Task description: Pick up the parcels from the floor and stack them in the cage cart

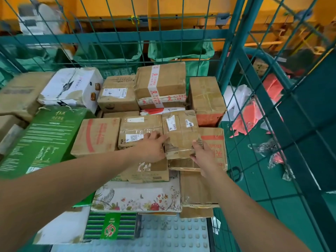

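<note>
Inside the green wire cage cart (234, 51), parcels fill most of the floor in a loose pile: brown cardboard boxes, a white box (71, 88) at the back left, a long green box (43, 139) tilted along the left side, and a flowered flat box (138, 197) near the front with a green striped box (111, 226) below it. A box with red tape (161, 84) sits highest at the back. Beyond the mesh stand green sacks (180, 51) and a yellow wall, and on the green floor (263, 179) to the right lie scraps of red and clear wrapping.

Both arms reach forward over the pile. A small brown parcel (180, 133) with white labels lies on top of the boxes at the middle right. The left hand (151, 148) rests against its left edge with fingers stretched out flat. The right hand (203, 153) grips its near right corner, thumb on top and fingers curled underneath.
</note>
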A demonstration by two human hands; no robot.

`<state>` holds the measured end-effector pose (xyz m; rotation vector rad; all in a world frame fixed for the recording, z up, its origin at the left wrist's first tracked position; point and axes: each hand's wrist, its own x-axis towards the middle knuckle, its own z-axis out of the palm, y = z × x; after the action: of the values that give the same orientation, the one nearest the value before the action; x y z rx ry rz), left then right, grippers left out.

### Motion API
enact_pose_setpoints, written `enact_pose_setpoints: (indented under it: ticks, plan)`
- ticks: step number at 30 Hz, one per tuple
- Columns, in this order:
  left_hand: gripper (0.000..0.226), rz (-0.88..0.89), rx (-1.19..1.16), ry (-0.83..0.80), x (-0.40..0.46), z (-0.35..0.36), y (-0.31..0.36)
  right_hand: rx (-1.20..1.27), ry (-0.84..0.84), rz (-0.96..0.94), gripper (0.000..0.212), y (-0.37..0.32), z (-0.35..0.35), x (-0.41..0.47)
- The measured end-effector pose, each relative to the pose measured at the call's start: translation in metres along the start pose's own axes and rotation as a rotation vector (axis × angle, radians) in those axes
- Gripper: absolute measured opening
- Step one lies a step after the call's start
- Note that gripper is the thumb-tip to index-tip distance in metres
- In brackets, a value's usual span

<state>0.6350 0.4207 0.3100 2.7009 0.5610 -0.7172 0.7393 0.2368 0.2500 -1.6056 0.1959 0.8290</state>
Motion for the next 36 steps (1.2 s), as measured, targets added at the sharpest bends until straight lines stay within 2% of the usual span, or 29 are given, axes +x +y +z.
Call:
enact_pose_setpoints:
  ticks: [8,15,20,22,25,30,34,36]
  plan:
    - [0.086,0.004,0.065,0.001,0.005,0.010,-0.003,0.144,-0.021,0.024,0.049,0.006,0.001,0.012]
    - [0.084,-0.013,0.014,-0.034,0.002,0.003,-0.001,0.176,-0.016,0.021,0.073,0.011,0.004,-0.010]
    - [0.083,0.064,-0.018,-0.053,-0.018,-0.006,0.005,0.089,0.025,0.035,0.086,0.013,0.000,-0.038]
    - [0.083,0.107,-0.016,-0.068,-0.029,-0.010,0.011,0.036,0.027,0.064,0.073,0.008,-0.002,-0.056]
    - [0.084,0.168,0.024,-0.046,-0.044,-0.011,0.019,-0.023,0.022,0.052,0.026,0.002,-0.001,-0.095]
    - [0.084,0.303,0.089,-0.032,-0.070,-0.008,0.028,-0.042,0.072,0.013,0.025,0.010,0.001,-0.149]
    - [0.080,0.446,0.048,-0.102,-0.117,0.000,0.033,0.046,0.207,-0.004,0.010,0.031,0.010,-0.216]
    - [0.085,0.543,0.031,-0.106,-0.138,0.013,0.032,0.077,0.266,-0.013,0.010,0.050,0.018,-0.251]
